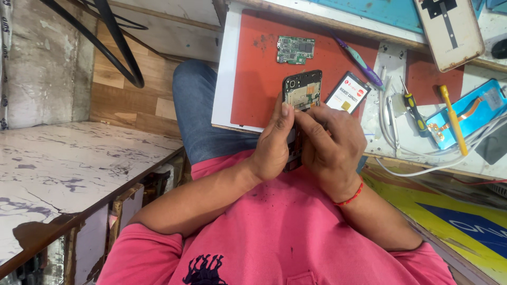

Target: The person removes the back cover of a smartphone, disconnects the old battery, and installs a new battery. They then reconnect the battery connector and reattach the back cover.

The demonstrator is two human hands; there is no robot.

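Red work mat [253,79] on bench, left hand [272,142] and right hand [330,140] both gripping opened phone [302,89], long side pointing away from body.

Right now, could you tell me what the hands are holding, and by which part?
Both hands hold an opened phone: the left hand grips its left edge, and the right hand its right edge, fingertips on the exposed inside.

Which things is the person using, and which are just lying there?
In use:
opened phone, held by left hand and right hand

Lying about:
green circuit board
battery
purple tool
yellow screwdriver
white cable
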